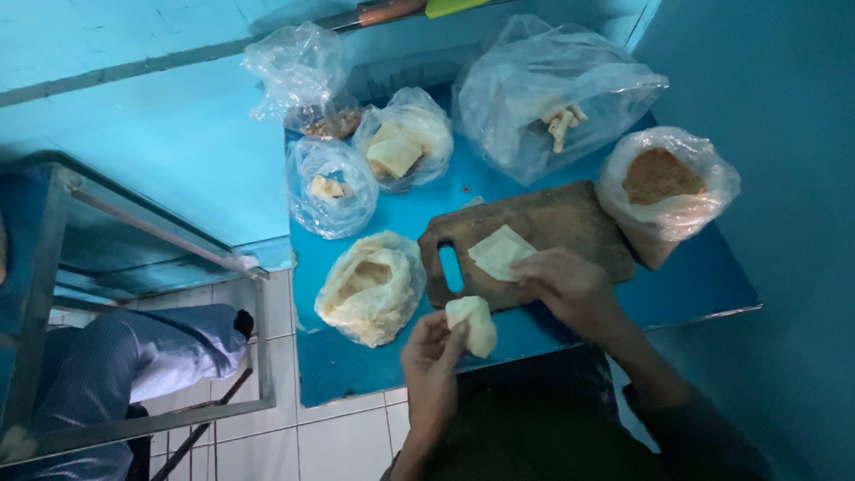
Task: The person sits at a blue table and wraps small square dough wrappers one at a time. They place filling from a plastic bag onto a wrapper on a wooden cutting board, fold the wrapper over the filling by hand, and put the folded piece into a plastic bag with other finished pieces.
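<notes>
Nearest me, the left hand [434, 361] gripped a pale folded dumpling [473, 324] in its fingers, just off the near edge of the wooden cutting board [570, 223]. The right hand [570, 287] rested on that board, fingertips pinching a square wrapper [499, 252]. Beyond, clear plastic bags [552, 89] of wrappers and filling crowded the blue table [695, 281].

Six clear plastic bags sit on the blue table — no labels, signs or screens. At the back, a crumpled bag [301, 76] with brown bits, a large puffed one [548, 93] holding pale sticks, and two small ones with pale squares [405, 142] [331, 187]. Right, a bag of brown crumbs [668, 183]; front left, an open bag of pale filling [371, 287].
</notes>
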A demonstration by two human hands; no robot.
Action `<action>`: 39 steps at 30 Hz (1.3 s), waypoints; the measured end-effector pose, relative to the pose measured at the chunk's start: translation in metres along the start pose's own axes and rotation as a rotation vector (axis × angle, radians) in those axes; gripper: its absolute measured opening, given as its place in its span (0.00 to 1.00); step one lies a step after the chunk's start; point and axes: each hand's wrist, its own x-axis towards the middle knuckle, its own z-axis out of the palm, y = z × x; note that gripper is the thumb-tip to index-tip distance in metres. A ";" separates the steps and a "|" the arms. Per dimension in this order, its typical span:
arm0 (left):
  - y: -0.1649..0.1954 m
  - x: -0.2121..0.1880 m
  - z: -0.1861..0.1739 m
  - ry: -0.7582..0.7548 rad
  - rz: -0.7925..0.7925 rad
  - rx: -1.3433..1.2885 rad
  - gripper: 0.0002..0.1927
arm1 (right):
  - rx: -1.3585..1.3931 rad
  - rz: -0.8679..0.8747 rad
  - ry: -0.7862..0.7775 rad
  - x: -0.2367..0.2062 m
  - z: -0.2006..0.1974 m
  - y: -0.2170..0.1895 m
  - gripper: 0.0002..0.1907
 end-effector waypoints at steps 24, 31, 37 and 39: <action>0.016 0.044 0.047 -0.080 0.994 1.384 0.23 | 0.043 -0.075 -0.070 0.033 -0.014 -0.007 0.13; -0.039 0.067 0.043 -0.173 0.925 1.462 0.21 | -0.123 -0.461 -0.304 0.109 0.010 -0.049 0.20; -0.075 0.091 0.039 -0.131 1.002 1.440 0.23 | -0.644 -0.794 -0.312 0.138 0.093 -0.077 0.08; -0.076 0.091 0.038 -0.069 1.075 1.345 0.25 | -0.671 -0.813 -0.398 0.144 0.101 -0.072 0.06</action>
